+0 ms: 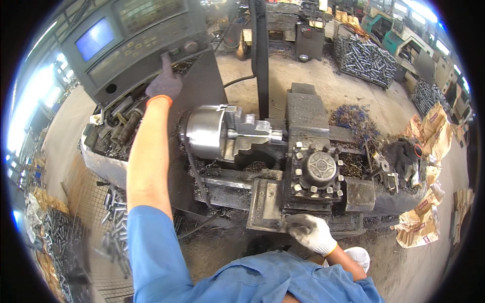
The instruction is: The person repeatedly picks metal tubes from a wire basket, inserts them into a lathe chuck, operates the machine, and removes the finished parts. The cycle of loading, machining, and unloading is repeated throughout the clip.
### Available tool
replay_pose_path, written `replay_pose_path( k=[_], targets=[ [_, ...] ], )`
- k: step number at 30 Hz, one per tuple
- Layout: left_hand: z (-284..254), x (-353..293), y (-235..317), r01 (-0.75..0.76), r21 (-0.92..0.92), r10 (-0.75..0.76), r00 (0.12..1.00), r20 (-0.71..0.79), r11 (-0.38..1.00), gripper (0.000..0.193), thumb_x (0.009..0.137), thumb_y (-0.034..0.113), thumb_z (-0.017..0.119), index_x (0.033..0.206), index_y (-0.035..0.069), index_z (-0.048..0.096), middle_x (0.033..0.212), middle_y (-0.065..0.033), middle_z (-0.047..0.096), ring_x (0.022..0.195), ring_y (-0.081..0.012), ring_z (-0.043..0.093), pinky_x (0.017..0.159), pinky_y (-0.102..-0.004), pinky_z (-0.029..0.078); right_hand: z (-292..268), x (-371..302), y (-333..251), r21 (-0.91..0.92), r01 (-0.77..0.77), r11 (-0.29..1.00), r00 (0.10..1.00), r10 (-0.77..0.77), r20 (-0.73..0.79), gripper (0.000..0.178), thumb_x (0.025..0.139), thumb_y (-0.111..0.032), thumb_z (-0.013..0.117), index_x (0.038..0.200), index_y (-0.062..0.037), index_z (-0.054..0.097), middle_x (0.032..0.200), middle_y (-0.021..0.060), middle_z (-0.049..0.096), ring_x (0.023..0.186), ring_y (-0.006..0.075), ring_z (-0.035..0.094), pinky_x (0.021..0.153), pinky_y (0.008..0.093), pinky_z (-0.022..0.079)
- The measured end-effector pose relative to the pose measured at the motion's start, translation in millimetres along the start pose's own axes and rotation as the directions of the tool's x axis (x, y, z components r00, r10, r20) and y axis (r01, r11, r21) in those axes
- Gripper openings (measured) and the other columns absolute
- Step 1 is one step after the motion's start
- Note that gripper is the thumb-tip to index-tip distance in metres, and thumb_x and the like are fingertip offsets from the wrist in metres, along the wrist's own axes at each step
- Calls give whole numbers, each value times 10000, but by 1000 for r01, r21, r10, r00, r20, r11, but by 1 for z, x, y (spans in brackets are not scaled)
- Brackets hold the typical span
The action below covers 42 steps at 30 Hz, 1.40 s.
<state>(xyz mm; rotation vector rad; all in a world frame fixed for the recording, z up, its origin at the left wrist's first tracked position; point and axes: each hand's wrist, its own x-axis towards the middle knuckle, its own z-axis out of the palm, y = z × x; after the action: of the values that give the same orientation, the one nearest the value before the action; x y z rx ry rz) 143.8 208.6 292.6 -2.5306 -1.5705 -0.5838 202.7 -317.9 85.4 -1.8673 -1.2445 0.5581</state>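
Observation:
My left hand (164,85), in a dark glove with an orange cuff, reaches up to the control panel (144,48) of a lathe. Its index finger is stretched out onto the panel's lower edge, beside the knobs, and nothing is held. Low in front of the carriage is my right hand (312,235), in a white glove with grimy fingers. Those fingers are curled, and what they hold, if anything, is hidden. Between the hands, the steel chuck (206,132) has a short shiny metal part (275,135) at its jaws. Right of it stands the square tool post (321,167) with several bolts.
A tray of dirty metal pieces (118,126) lies under my left forearm. Metal shavings (356,121) heap behind the tool post. Torn brown paper sacks (422,217) stand at the right. Wire bins of metal parts (368,61) are at the back right, and loose rods (118,219) lie lower left.

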Motion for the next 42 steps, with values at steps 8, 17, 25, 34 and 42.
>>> replay_pose_path(
  k=[8,17,25,34,42],
  targets=[
    [93,-243,-35,-413,-402,385,910,-152,817,558,875,156,767,1416,154,632,1133,-132,758,990,-372,751,878,-474,611,42,14,26,154,-30,988,942,-24,334,338,936,-228,772,1247,-95,766,1146,160,776,966,313,760,927,405,600],
    [179,-976,-244,984,173,-777,-143,613,-44,629,947,584,648,1315,84,752,1342,-213,729,1232,-425,701,1022,-515,556,191,32,-6,182,163,970,549,-242,800,289,967,-204,754,1215,-57,771,1178,105,793,1073,248,754,976,337,588],
    [-8,-1342,-123,548,-509,-518,-828,-215,-664,450,984,383,634,1171,-18,720,1132,-186,703,1048,-338,681,931,-425,514,418,-110,-129,387,681,622,-113,-432,895,382,935,-266,747,1240,-36,759,1201,148,793,1124,278,756,1008,358,572],
    [-43,-1325,64,255,-960,403,-895,-191,112,581,1068,482,583,1274,-58,632,1112,-169,694,980,-297,647,892,-436,523,508,-348,-255,817,531,226,-821,-103,562,458,955,-364,674,1301,-71,738,1261,165,767,1165,322,732,1035,403,563],
    [-61,-1346,159,264,-837,578,-623,-527,-479,524,1139,422,503,1323,-60,597,1301,-243,652,1207,-360,625,1085,-438,480,579,-467,-325,940,305,150,-944,-82,320,439,960,-390,684,1281,-96,746,1224,154,772,1130,344,739,989,421,585]
  ],
)
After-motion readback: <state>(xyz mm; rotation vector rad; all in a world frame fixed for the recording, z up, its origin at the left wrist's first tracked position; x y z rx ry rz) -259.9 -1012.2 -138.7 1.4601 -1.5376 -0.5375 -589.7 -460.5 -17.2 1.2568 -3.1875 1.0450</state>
